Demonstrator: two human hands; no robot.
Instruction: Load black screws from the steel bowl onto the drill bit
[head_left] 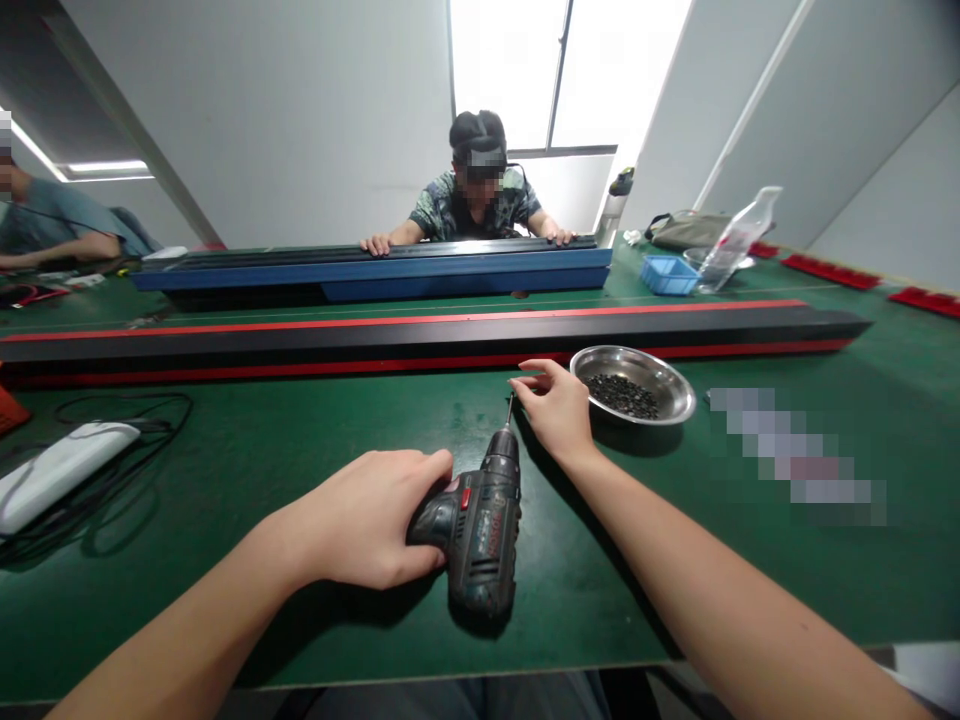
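My left hand (375, 515) is wrapped round the grip of a dark cordless drill (484, 540), which lies on its side over the green table with its bit pointing away from me. Close to the tip of the bit is my right hand (556, 410), thumb and fingers drawn together in a pinch. Whatever sits between those fingertips is too small to make out. Just right of that hand stands a round metal bowl (679, 395) with many small dark screws (621, 396) in it. Behind both lies a long black and red bar (420, 335).
Across the table, a person (476, 190) rests both hands on long blue and black profiles (465, 278). A power strip (67, 470) with tangled cables lies left. A blue basket (667, 275) and a plastic bottle (739, 240) stand back right. Another person (60, 220) sits far left.
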